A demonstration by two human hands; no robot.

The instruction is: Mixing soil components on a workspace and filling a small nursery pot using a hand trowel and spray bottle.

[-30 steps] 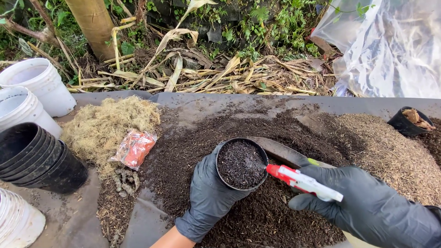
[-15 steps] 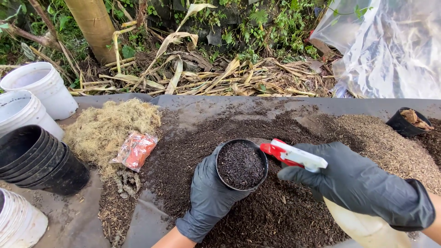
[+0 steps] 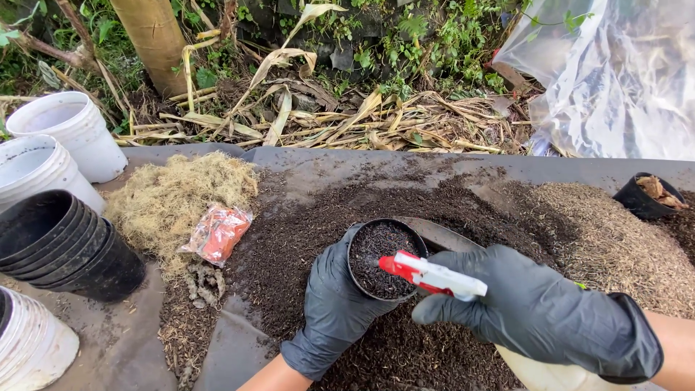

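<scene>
Spraying soil in the small black pot

Our left hand cups the pot level; our right hand grips the spray bottle, nozzle kept just over the soil.

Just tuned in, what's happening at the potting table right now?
A person in dark gloves is working over a heap of dark soil. The left hand holds a small black pot filled with soil. The right hand holds a spray bottle, its red-and-white nozzle pointed over the pot. Stacked black pots lie at the left.
</scene>
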